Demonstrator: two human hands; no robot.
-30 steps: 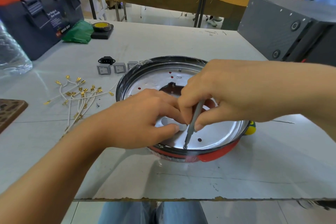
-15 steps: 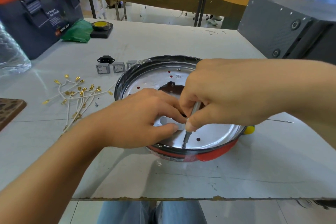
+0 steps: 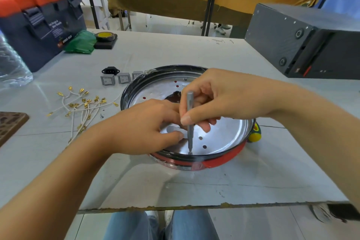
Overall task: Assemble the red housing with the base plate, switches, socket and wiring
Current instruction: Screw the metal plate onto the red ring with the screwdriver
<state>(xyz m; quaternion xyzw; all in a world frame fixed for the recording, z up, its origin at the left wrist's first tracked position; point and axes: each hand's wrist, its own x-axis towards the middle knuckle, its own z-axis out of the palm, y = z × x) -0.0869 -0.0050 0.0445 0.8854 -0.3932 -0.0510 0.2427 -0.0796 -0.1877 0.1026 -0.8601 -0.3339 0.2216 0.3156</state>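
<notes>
My right hand (image 3: 220, 101) pinches the slim grey screwdriver (image 3: 190, 122), fastening the shiny round base plate (image 3: 224, 142); left hand (image 3: 144, 128) lies relaxed, steadying. Grey square switches (image 3: 115, 79) at ten o'clock await.

Three switches (image 3: 107, 80), one socket (image 3: 110, 71), two hands (image 3: 144, 128).

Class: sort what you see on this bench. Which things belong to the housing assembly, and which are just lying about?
Job: red housing; base plate; screwdriver bit in right hand; left hand; switches; socket; wires.

Lying about: toolbox; green bag; tape roll; grey box.
</notes>
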